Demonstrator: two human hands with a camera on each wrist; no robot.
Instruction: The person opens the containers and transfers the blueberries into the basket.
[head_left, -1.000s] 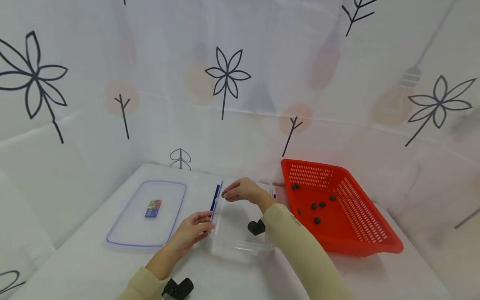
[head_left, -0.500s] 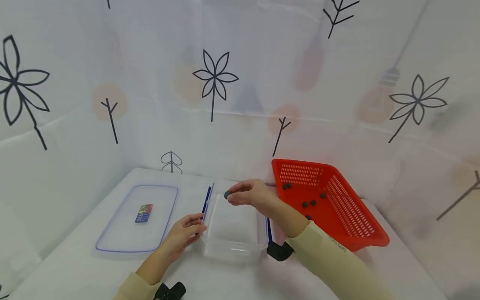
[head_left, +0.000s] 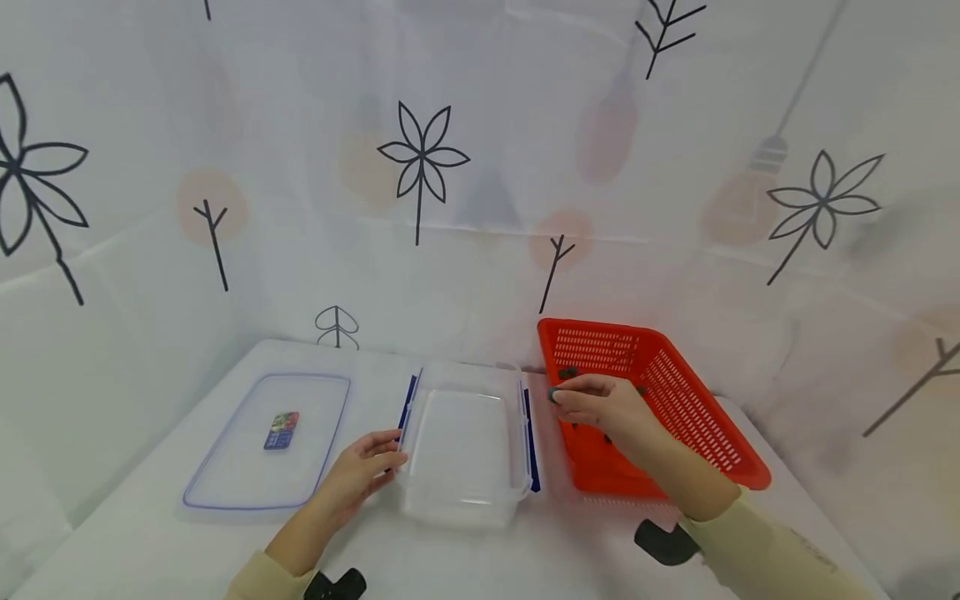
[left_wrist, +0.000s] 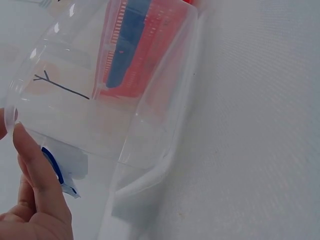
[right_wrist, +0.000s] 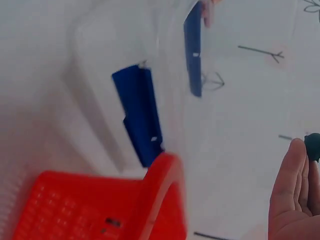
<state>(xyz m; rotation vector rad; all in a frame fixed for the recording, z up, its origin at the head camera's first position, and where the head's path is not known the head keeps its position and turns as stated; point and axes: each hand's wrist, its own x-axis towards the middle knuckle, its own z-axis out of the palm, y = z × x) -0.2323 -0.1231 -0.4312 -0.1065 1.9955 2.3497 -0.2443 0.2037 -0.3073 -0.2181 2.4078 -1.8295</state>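
Note:
My left hand (head_left: pixel 365 471) pinches the left rim of a clear plastic container (head_left: pixel 459 500) between thumb and fingers. Blue latch flaps (right_wrist: pixel 137 112) hang on the container's sides, and nothing shows inside it. Over the left edge of a red perforated basket (head_left: pixel 592 479), my right hand (head_left: pixel 618 414) pinches a small dark green ball (right_wrist: pixel 313 146) at its fingertips. Several similar dark balls (head_left: pixel 567 372) lie in the basket; my right hand and forearm hide some of them.
A clear lid (head_left: pixel 225 492) with a blue edge and a coloured label lies flat to the left. White table (head_left: pixel 450 567) shows in front of the container. A patterned cloth (head_left: pixel 480 275) hangs behind.
My right hand has moved right, from above the container to the basket's left edge, carrying the dark ball. My left hand keeps its grip on the rim. The head view has shifted slightly right.

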